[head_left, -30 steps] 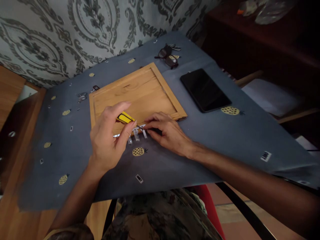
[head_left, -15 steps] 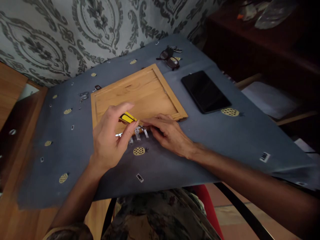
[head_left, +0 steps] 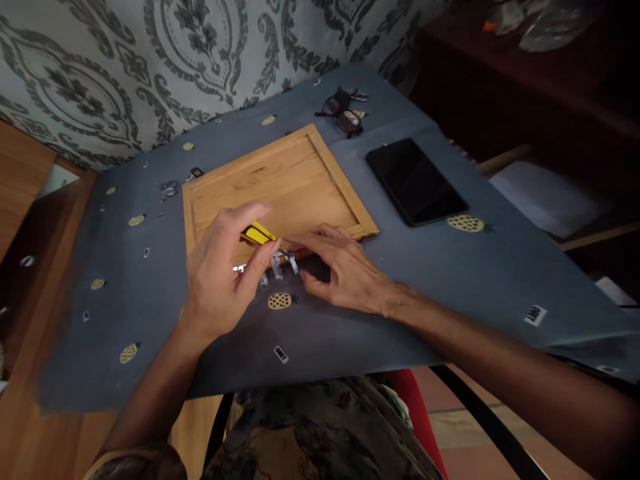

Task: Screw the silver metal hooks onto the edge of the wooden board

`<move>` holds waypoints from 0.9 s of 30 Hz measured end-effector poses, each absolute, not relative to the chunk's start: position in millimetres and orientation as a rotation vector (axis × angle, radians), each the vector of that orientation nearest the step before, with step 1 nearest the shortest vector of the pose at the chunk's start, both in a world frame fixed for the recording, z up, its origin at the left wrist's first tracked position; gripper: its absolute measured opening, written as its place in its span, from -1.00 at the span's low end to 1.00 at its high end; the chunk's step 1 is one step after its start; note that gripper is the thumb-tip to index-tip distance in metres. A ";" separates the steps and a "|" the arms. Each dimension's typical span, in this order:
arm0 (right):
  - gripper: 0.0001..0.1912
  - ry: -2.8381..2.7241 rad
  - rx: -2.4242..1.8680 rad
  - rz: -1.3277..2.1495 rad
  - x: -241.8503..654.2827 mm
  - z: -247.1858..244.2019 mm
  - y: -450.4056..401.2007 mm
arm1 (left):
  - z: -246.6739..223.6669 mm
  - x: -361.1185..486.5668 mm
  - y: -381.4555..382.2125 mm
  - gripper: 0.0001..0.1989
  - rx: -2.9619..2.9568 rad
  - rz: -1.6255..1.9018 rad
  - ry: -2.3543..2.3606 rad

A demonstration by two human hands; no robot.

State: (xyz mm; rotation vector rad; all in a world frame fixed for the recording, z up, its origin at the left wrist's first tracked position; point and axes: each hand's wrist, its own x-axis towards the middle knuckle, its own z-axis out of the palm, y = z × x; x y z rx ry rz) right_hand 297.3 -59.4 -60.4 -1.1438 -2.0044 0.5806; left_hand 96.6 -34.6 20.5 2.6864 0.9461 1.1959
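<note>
A yellow and black screwdriver (head_left: 257,233) is gripped in my left hand (head_left: 213,277), its thin shaft slanting down to the right. The shaft's tip meets small clear plastic pieces (head_left: 277,267) at the near edge of a framed wooden board (head_left: 265,175). My right hand (head_left: 345,270) rests on that same edge, right of the tip, its fingers stretched toward the pieces and its thumb apart from the forefinger. Whether a small part lies under those fingertips is hidden. A shiny metal bit (head_left: 240,269) shows beside my left hand.
A black tablet or phone (head_left: 416,181) lies right of the board on the blue patterned tablecloth (head_left: 320,343). Behind are dark glasses (head_left: 349,121) with keys (head_left: 358,95). Small metal items (head_left: 168,191) lie at the left. A dark cabinet (head_left: 525,87) stands at the right.
The view has shifted slightly. My right thumb has moved a little away from the forefinger and the clear pieces. My left hand still holds the screwdriver in nearly the same place.
</note>
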 end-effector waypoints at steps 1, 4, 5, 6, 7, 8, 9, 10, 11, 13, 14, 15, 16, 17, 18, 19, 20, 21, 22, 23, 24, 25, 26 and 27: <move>-0.45 -2.017 -1.145 0.601 298.7 -59.5 -59.3 | 20.7 96.6 -34.5 -0.60 2.691 1.195 0.938; -0.41 -2.053 -1.140 0.630 302.1 -59.3 -57.9 | 21.1 96.4 -34.1 -0.59 2.710 1.183 0.931; -0.40 -2.061 -1.138 0.629 302.7 -60.0 -57.1 | 21.1 96.3 -34.1 -0.59 2.716 1.180 0.934; -0.41 -2.067 -1.135 0.624 303.0 -60.9 -56.2 | 21.1 96.2 -34.1 -0.60 2.720 1.180 0.937; -0.41 -2.068 -1.130 0.618 303.0 -61.8 -55.3 | 21.1 96.0 -34.2 -0.60 2.721 1.180 0.941; -0.42 -2.067 -1.126 0.614 302.9 -62.7 -54.5 | 21.2 95.9 -34.4 -0.60 2.721 1.182 0.943; -0.42 -2.064 -1.123 0.614 302.7 -63.4 -53.8 | 21.3 95.8 -34.6 -0.60 2.722 1.179 0.945; -0.43 -2.060 -1.123 0.616 302.4 -63.8 -53.2 | 21.6 95.8 -34.9 -0.60 2.722 1.172 0.947; -0.43 -2.057 -1.128 0.618 302.3 -63.9 -52.9 | 22.0 95.8 -35.2 -0.60 2.721 1.165 0.948; -0.44 -2.061 -1.144 0.621 302.1 -63.2 -52.7 | 23.2 96.1 -35.7 -0.60 2.717 1.154 0.945; -0.44 -2.067 -1.153 0.620 302.2 -62.7 -52.7 | 23.9 96.3 -35.8 -0.61 2.714 1.148 0.942; -0.44 -2.073 -1.159 0.617 302.3 -62.1 -52.8 | 24.5 96.5 -35.7 -0.62 2.710 1.144 0.938; -0.43 -2.080 -1.163 0.614 302.4 -61.7 -52.9 | 24.9 96.6 -35.6 -0.62 2.705 1.141 0.937; -0.43 -2.086 -1.165 0.609 302.5 -61.4 -53.0 | 25.2 96.4 -35.3 -0.62 2.701 1.133 0.937; -0.42 -2.089 -1.166 0.603 302.5 -61.3 -53.0 | 25.2 96.2 -35.0 -0.62 2.694 1.124 0.938; -0.42 -2.093 -1.163 0.599 302.5 -61.2 -52.9 | 25.0 95.7 -34.7 -0.61 2.688 1.117 0.938; -0.42 -2.096 -1.159 0.595 302.5 -61.1 -52.9 | 24.5 95.2 -34.4 -0.60 2.686 1.114 0.939; -0.42 -2.097 -1.155 0.594 302.5 -60.9 -52.8 | 23.9 94.6 -34.1 -0.60 2.684 1.113 0.939; -0.43 -2.098 -1.152 0.594 302.5 -60.6 -52.8 | 23.1 94.2 -33.8 -0.59 2.683 1.116 0.934; -0.44 -2.099 -1.150 0.598 302.4 -60.0 -52.9 | 22.3 93.8 -33.5 -0.59 2.678 1.128 0.924; -0.44 -2.098 -1.146 0.603 302.4 -59.3 -53.0 | 21.6 93.8 -33.2 -0.58 2.661 1.140 0.916; -0.45 -2.098 -1.142 0.610 302.3 -58.6 -53.2 | 20.9 93.9 -32.9 -0.58 2.634 1.149 0.909; -0.46 -2.099 -1.140 0.615 302.2 -57.8 -53.3 | 20.4 94.3 -32.5 -0.59 2.606 1.159 0.906; -0.47 -2.099 -1.139 0.620 302.1 -57.3 -53.5 | 20.0 94.8 -32.0 -0.60 2.585 1.175 0.911</move>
